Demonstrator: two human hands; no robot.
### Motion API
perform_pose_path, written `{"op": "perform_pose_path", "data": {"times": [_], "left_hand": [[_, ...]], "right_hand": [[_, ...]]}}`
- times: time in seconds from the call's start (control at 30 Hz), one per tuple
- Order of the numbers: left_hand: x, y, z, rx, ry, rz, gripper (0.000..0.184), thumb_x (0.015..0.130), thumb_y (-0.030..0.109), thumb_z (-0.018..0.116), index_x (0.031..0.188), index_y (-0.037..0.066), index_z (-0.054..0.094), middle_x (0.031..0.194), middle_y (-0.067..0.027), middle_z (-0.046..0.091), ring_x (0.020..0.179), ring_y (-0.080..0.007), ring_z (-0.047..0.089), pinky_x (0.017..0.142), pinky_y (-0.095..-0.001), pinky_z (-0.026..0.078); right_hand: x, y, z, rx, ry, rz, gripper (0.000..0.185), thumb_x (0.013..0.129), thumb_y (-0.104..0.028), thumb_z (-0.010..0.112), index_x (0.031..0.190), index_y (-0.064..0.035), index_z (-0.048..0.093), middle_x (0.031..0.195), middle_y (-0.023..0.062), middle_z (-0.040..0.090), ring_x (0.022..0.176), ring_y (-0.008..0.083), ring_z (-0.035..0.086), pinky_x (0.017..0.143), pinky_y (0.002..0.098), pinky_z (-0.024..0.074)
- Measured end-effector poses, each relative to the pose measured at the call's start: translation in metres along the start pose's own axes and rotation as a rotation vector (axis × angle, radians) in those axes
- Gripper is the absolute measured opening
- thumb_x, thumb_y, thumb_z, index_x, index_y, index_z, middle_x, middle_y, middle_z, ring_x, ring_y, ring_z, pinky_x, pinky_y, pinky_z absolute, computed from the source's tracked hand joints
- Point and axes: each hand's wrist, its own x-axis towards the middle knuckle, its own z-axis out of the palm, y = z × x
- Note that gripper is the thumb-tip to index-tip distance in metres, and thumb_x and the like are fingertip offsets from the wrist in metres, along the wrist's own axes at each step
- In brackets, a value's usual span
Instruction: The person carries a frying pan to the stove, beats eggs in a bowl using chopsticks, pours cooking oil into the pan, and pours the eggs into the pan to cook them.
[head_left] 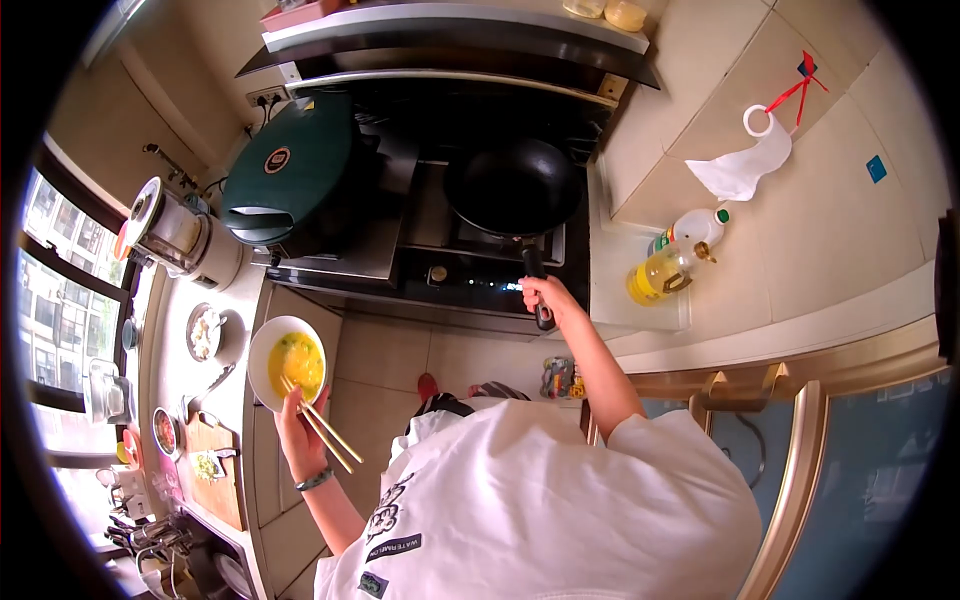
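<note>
My left hand [295,428] is closed on the rim of a white bowl [258,362], which is tilted towards me. Yellow beaten egg [298,365] with green bits lies in the bowl. A pair of chopsticks [332,438] rests in the egg and sticks out past the thumb of that same hand. My right hand [546,297] is wrapped around the black handle [533,262] of a wok [512,192]. The wok sits on the right burner of the stove [437,272]; its dark inside shows no food that I can make out.
A green electric griddle [290,165], lid down, covers the stove's left side. Oil bottles [660,276] stand on the right ledge. Along the left counter are a blender [180,235], a small bowl of food [205,332] and a cutting board [213,480] with chopped greens and a knife.
</note>
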Motion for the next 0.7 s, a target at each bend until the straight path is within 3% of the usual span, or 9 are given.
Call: {"op": "perform_pose_path", "data": {"times": [0.27,0.4,0.7], "left_hand": [[0.011,0.003,0.009,0.006,0.002,-0.008,0.047,0.085,0.006,0.060,0.127,-0.004,0.043,0.120,-0.0151,0.053,0.105,-0.0256,0.059,0.089,-0.0427,0.055],[0.014,0.002,0.007,0.010,-0.016,-0.003,0.046,0.085,0.006,0.060,0.127,-0.004,0.043,0.117,-0.0147,0.055,0.104,-0.0250,0.059,0.088,-0.0418,0.055],[0.012,-0.002,0.000,-0.007,-0.014,0.010,0.047,0.084,0.006,0.061,0.127,-0.002,0.043,0.118,-0.0144,0.054,0.104,-0.0253,0.059,0.088,-0.0427,0.055]], "right_hand": [[-0.003,0.008,-0.022,0.316,-0.173,0.017,0.014,0.086,-0.010,0.060,0.082,-0.0118,0.047,0.059,-0.0062,0.044,0.046,0.0033,0.040,0.044,0.0214,0.0326],[-0.017,0.032,-0.020,0.282,-0.146,-0.064,0.017,0.084,-0.008,0.063,0.087,-0.0092,0.047,0.061,-0.0033,0.046,0.046,0.0062,0.044,0.044,0.0239,0.0344],[-0.052,0.071,0.001,0.082,-0.114,-0.104,0.016,0.083,-0.007,0.062,0.082,-0.0083,0.047,0.057,-0.0004,0.046,0.045,0.0078,0.043,0.044,0.0252,0.0365]]}}
